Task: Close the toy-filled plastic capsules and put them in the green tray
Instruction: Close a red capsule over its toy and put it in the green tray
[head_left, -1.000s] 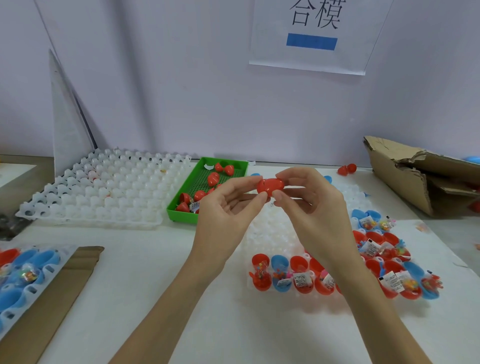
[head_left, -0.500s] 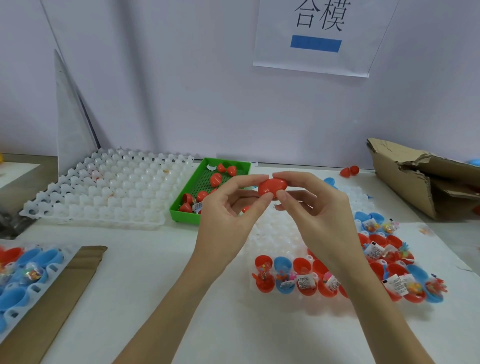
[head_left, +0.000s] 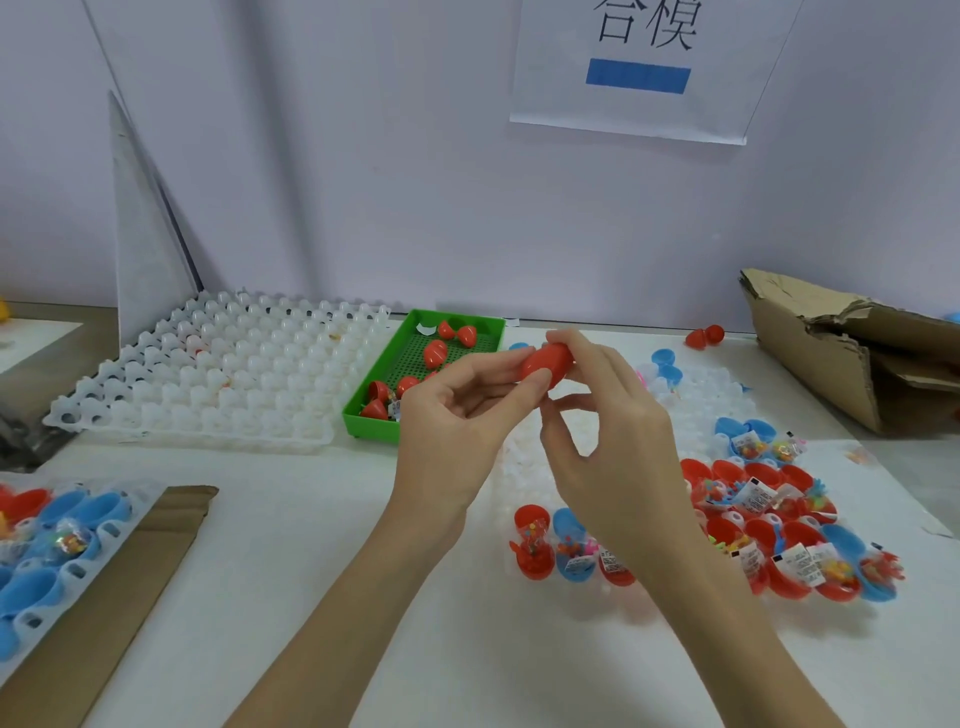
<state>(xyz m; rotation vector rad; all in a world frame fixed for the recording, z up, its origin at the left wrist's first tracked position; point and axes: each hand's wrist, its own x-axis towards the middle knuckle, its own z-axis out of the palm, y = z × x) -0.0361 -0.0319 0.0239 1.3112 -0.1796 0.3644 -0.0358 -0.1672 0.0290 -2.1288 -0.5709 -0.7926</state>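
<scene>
Red capsule (head_left: 543, 364) pinched mid-air between left hand (head_left: 457, 415) and right hand (head_left: 608, 421), fingertips curled round its ends. Best squeezed straight until seated, then dropped into the green tray (head_left: 371, 415) at ten o'clock.

A single head-worn view looks forward and down across the white table (head_left: 291, 519) toward the wall beyond it. The green tray (head_left: 374, 421) sits near the frame's centre at middle distance; nearer than it, the forearms enter from the bottom edge, close to the lens.
</scene>
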